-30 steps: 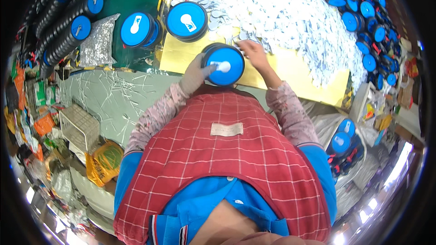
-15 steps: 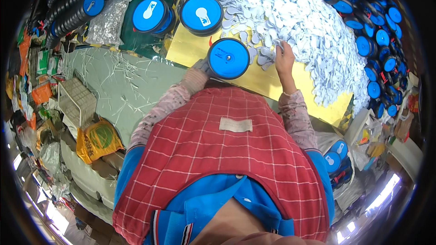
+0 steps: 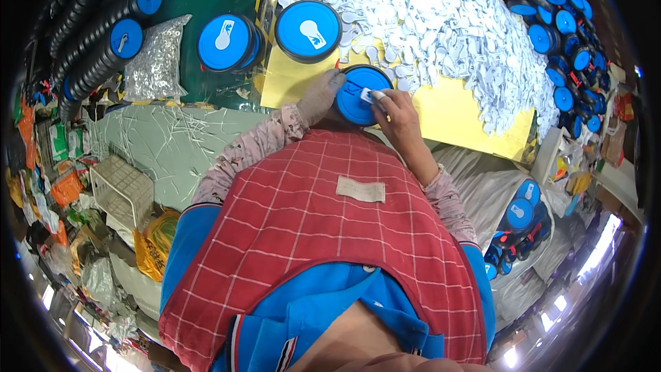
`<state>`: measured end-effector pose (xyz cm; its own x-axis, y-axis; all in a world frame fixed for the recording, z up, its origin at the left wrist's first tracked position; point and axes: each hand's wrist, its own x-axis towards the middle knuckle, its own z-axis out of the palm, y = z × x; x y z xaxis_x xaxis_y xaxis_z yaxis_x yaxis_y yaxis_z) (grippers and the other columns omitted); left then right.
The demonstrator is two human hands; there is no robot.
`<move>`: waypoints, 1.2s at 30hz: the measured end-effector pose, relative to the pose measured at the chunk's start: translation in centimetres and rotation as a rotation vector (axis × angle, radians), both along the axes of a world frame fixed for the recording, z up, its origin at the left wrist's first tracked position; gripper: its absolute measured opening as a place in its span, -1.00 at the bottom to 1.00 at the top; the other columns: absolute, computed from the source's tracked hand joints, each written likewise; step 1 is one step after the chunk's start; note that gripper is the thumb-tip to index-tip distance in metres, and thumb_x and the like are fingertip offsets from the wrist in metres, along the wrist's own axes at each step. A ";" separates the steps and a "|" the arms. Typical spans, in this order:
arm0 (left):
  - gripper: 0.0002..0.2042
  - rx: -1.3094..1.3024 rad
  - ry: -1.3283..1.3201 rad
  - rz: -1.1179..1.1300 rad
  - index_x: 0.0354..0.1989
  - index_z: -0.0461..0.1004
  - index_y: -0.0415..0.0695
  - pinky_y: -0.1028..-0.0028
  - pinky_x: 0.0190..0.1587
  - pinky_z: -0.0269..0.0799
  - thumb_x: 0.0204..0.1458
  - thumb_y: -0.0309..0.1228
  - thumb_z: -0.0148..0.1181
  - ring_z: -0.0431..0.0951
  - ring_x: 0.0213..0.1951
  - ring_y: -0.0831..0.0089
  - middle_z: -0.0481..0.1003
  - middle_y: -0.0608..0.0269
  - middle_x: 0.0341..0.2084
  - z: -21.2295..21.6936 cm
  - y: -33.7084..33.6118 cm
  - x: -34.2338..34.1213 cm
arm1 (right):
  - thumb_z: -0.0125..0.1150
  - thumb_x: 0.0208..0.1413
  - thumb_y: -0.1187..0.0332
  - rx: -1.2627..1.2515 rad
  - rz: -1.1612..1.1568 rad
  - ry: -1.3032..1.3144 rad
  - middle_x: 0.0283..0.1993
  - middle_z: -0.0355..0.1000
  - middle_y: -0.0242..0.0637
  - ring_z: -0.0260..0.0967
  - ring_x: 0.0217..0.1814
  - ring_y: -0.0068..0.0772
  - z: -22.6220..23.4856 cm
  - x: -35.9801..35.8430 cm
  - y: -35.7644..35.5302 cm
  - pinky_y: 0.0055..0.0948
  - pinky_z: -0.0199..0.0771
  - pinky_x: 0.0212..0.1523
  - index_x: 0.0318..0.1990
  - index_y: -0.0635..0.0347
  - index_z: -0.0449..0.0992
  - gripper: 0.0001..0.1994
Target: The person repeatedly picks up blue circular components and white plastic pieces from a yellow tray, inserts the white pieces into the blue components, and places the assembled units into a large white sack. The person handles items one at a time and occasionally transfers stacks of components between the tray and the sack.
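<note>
My left hand (image 3: 321,96), in a greyish glove, grips the left edge of a blue-faced wheel (image 3: 353,104) with a black rim, close in front of my apron. Between the fingertips of my right hand (image 3: 399,118) is a small white label (image 3: 367,95), held over the middle of that blue face. Just beyond, another wheel (image 3: 308,30) lies face up with a white keyhole-shaped label on it. To its left stand stacked wheels (image 3: 224,42), the top one labelled too. A large heap of loose white labels (image 3: 441,27) spreads over the yellow board (image 3: 441,118).
Long rows of stacked wheels (image 3: 127,38) stand at the far left beside a clear plastic bag (image 3: 158,58). More wheels (image 3: 582,60) pile up at the far right, and some lie in a sack (image 3: 520,213) by my right elbow. A beige crate (image 3: 122,189) sits at left.
My right hand has come from the label heap to the wheel, bringing a white label. The held wheel has shifted slightly right and down. The view has moved a little.
</note>
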<state>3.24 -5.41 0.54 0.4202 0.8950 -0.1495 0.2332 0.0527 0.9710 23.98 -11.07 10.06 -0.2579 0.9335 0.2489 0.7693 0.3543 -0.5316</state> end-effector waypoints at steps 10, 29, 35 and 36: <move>-0.55 -0.214 0.045 -0.072 0.09 0.36 -0.29 0.27 0.04 0.42 0.20 -0.17 0.14 0.53 -0.03 0.13 0.50 -0.12 -0.09 0.7 0.0 -0.5 | 0.59 -0.35 0.16 -0.226 -0.249 0.107 0.04 0.39 0.11 0.36 0.08 0.14 -3.4 -1.9 3.6 -0.10 0.39 0.08 0.13 0.16 0.42 -0.22; -0.53 -0.134 0.109 0.597 0.22 0.24 -0.33 0.33 0.13 0.37 0.21 -0.38 0.17 0.45 0.06 0.26 0.41 -0.05 0.08 3.7 -3.3 -4.4 | 0.37 -0.01 0.18 0.353 -0.585 0.090 0.39 0.19 0.11 0.11 0.45 0.07 -2.7 24.7 47.5 -0.20 0.09 0.42 0.40 0.17 0.16 -0.19; -0.52 0.171 0.303 0.595 0.24 0.25 -0.24 0.30 0.07 0.43 0.18 -0.40 0.20 0.50 0.07 0.18 0.44 0.00 0.04 10.1 -4.1 3.7 | 0.40 -0.08 0.26 0.172 -0.506 0.144 -0.03 0.51 -0.01 0.43 0.10 0.05 2.6 21.6 40.9 -0.19 0.46 0.04 0.02 0.22 0.48 -0.53; -0.51 0.034 0.153 0.544 0.25 0.24 -0.24 0.31 0.10 0.42 0.19 -0.40 0.20 0.49 0.08 0.19 0.43 0.01 0.05 10.2 -4.0 5.5 | 0.45 -0.01 0.18 0.034 -0.341 0.373 -0.25 0.51 -0.11 0.47 -0.36 -0.32 4.1 20.7 36.9 -0.36 0.48 -0.24 -0.05 0.34 0.43 -0.50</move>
<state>8.78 -9.41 10.77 -0.1275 0.9819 -0.1400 0.3193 0.1743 0.9315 44.71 25.84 14.14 0.1724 0.9389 0.2979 0.6045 0.1379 -0.7846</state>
